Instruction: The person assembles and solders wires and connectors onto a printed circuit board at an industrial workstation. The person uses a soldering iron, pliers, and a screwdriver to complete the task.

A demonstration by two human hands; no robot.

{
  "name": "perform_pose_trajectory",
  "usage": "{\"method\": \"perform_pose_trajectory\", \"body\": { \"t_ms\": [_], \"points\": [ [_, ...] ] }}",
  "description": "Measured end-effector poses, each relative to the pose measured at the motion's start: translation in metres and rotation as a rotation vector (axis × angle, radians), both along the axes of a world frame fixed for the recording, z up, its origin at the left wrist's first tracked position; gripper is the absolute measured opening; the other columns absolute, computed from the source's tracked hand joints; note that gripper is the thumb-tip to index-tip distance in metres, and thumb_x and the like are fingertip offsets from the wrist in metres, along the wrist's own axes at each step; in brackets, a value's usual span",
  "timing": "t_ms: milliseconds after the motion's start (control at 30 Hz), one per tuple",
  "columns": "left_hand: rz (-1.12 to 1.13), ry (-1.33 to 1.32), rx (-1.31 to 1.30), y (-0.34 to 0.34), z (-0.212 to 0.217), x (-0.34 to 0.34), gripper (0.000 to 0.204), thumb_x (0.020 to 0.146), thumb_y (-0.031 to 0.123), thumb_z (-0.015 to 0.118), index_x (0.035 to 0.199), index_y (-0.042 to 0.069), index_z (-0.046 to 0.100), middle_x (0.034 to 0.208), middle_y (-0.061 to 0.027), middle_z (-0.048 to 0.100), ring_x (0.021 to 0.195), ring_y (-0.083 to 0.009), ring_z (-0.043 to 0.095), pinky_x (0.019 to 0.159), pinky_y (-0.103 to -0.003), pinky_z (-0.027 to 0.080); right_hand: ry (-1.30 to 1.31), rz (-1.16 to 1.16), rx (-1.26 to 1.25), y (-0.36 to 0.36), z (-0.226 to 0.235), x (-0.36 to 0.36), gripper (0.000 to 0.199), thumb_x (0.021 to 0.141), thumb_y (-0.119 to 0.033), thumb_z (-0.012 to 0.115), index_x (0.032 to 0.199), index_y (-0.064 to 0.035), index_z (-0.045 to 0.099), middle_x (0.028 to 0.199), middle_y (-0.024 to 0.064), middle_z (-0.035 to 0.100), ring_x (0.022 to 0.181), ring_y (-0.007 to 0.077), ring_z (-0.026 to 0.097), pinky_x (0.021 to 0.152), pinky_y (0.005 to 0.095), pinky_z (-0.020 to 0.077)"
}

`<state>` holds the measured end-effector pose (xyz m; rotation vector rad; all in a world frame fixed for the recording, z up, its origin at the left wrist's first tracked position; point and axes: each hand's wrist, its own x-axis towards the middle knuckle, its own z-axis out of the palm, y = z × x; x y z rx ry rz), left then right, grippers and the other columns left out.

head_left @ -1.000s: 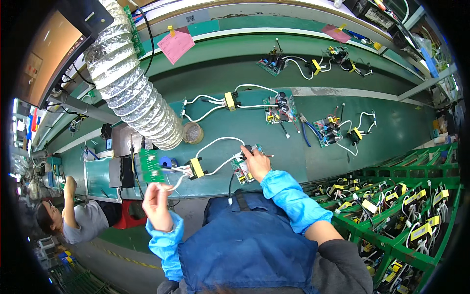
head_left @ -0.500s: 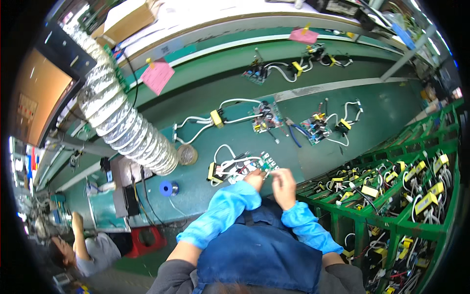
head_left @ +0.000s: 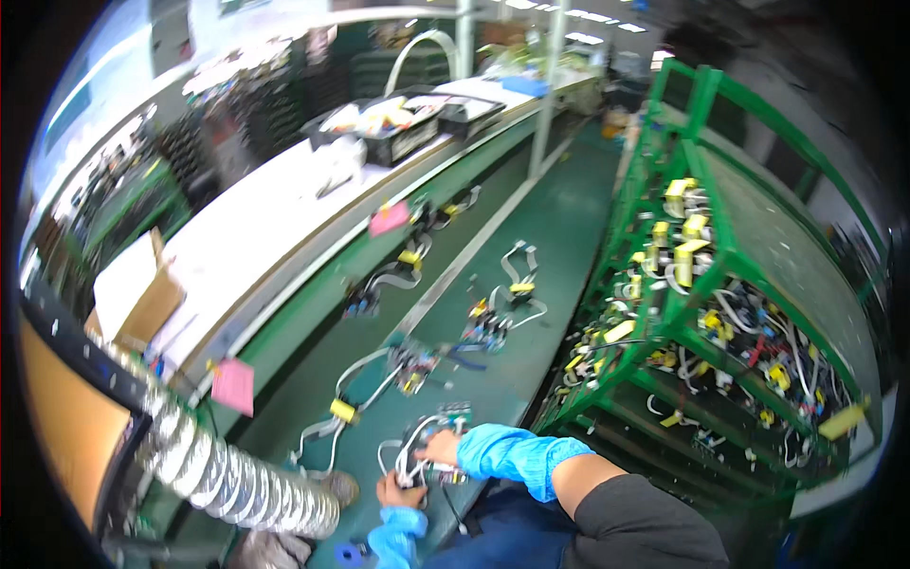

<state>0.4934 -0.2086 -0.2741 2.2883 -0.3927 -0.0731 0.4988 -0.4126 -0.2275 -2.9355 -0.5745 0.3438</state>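
A circuit board [head_left: 445,474] with a bundle of white wires [head_left: 408,453] lies on the green bench in front of me. My right hand [head_left: 440,447] reaches over the board from the right, its fingers closed on the white wires. My left hand [head_left: 400,494] is at the near-left side of the same bundle, fingers curled round its lower part; motion blur softens the fingertips. Blue sleeves cover both forearms. Farther up the bench lie another wired board [head_left: 413,366] and, beside it, blue-handled pliers [head_left: 464,359].
More wired boards [head_left: 485,329] lie along the bench [head_left: 555,275]. On the right stands a green rack [head_left: 725,223] full of boards and yellow parts. A silver flexible duct [head_left: 237,488] and a blue spool [head_left: 351,554] are at the near left, a dark-framed screen [head_left: 71,408] beyond.
The view has swung right and up along the bench, bringing more of the rack into sight. My right hand has moved onto the wires; my left has shifted from the board to the bundle's near-left side.
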Motion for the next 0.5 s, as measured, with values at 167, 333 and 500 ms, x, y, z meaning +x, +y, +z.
{"method": "perform_pose_trajectory", "body": {
  "t_ms": [167, 333, 500],
  "points": [
    [-0.067, 0.257, -0.652, -0.045, 0.069, 0.012, 0.076, 0.055, 0.011, 0.078, 0.121, 0.003, 0.042, 0.112, -0.0159, 0.046, 0.103, -0.0272, 0.047, 0.087, -0.037, 0.04, -0.498, 0.126, -0.149, -0.022, 0.134, 0.031, 0.017, 0.072, -0.024, 0.053, 0.065, -0.0105, 0.059, 0.064, 0.01, 0.053, 0.066, 0.0255, 0.055, 0.053, 0.0363, 0.0392],
    [-0.361, 0.035, -1.001, -0.102, 0.271, 0.03, 0.086, 0.064, 0.003, 0.061, 0.137, 0.006, 0.016, 0.138, -0.0153, 0.024, 0.125, -0.0262, 0.029, 0.1, -0.04, 0.027, -0.527, -0.118, -0.466, -0.085, 0.366, 0.014, 0.011, 0.074, -0.022, 0.054, 0.078, -0.0124, 0.058, 0.066, 0.0114, 0.053, 0.068, 0.0285, 0.057, 0.052, 0.0401, 0.0461],
    [-0.519, 0.029, -0.93, -0.161, 0.3, 0.037, 0.075, 0.065, 0.006, 0.061, 0.132, 0.005, 0.028, 0.133, -0.012, 0.033, 0.122, -0.0243, 0.034, 0.095, -0.037, 0.032, -0.701, -0.772, -0.344, -0.204, 0.546, -0.075, 0.033, 0.07, -0.027, 0.061, 0.102, -0.0236, 0.062, 0.082, 0.0089, 0.064, 0.074, 0.0266, 0.062, 0.067, 0.0358, 0.049]
  ]
}}
